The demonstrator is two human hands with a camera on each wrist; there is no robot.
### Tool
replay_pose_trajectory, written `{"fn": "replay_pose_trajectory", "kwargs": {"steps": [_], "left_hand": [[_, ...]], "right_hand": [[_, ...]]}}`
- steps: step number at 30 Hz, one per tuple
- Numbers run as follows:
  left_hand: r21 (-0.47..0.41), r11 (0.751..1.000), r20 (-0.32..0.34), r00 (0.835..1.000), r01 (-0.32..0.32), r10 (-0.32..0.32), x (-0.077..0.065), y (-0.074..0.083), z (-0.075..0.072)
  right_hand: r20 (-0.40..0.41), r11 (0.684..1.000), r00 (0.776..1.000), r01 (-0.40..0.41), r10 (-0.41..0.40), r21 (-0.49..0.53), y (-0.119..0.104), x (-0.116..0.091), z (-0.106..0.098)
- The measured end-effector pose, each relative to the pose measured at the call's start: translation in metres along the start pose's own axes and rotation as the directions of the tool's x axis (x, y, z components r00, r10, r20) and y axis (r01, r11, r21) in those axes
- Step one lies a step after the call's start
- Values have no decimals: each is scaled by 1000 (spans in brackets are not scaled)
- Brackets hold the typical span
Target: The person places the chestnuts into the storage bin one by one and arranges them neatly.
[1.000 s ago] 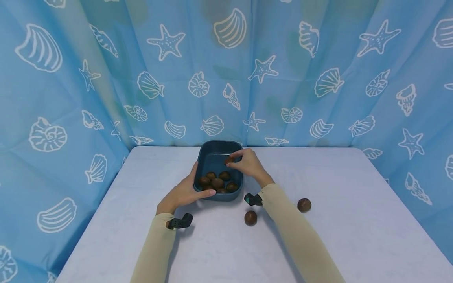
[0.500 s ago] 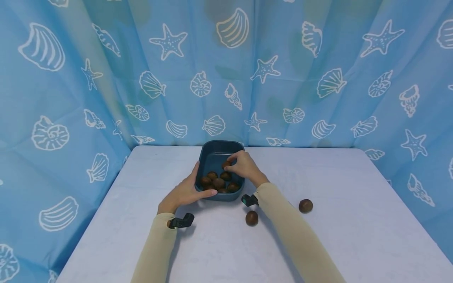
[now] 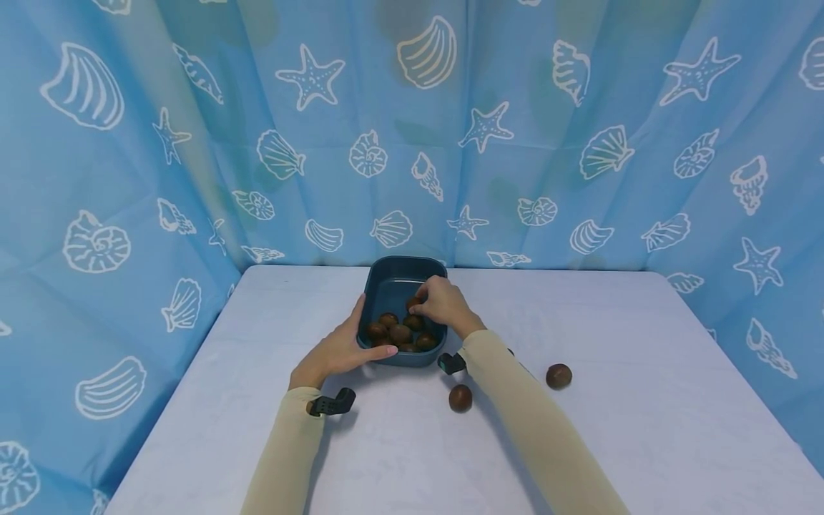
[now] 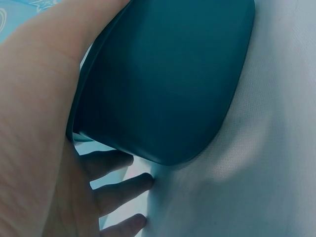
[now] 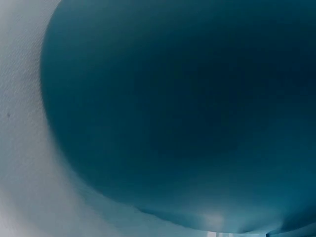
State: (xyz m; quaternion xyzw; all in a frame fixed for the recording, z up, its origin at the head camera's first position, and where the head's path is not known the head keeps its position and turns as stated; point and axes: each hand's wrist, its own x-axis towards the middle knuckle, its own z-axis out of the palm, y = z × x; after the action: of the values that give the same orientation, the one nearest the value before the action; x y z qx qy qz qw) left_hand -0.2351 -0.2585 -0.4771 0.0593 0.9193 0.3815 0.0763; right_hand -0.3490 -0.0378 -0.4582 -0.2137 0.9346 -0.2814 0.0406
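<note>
A dark blue-green rectangular box (image 3: 404,266) stands near the table's back edge in the head view. Several round brown fruits (image 3: 400,334) lie together in its near half. Reaching in over the right rim, my right hand (image 3: 445,304) pinches another round brown fruit (image 3: 413,305) close beside the pile. My left hand (image 3: 339,350) rests against the near left corner of the box, its thumb along the front rim. In the left wrist view, several spread fingers (image 4: 123,195) show beside the box wall (image 4: 168,84). Box wall (image 5: 163,108) fills most of the right wrist view; the right fingers are hidden there.
Two loose brown fruits lie on the white-covered table (image 3: 644,415): one fruit (image 3: 460,398) in front of the box, the other fruit (image 3: 558,376) right of the right forearm. A blue shell-patterned curtain (image 3: 412,143) hangs behind the table.
My right hand has lowered the pinched fruit further into the box, nearer the pile. The left hand keeps its place at the corner. The whole view has shifted slightly.
</note>
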Motion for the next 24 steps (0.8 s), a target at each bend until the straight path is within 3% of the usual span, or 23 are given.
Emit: {"fn": "replay_pose_trajectory", "kwargs": {"steps": [7,15,24], "left_hand": [[-16,999,1,1000,-29,29,0,2,3],[-14,999,-3,1000,-28,28,-1,-1,2],[-17,999,1,1000,-28,28,-1,-2,0]], "right_hand": [[12,1000,1000,9,-9,-26,-1,-6,-5],[-119,985,988,117,-101,130,6,-31,-41],[-148,983,989,59,-33,175,32,-75,-65]]}}
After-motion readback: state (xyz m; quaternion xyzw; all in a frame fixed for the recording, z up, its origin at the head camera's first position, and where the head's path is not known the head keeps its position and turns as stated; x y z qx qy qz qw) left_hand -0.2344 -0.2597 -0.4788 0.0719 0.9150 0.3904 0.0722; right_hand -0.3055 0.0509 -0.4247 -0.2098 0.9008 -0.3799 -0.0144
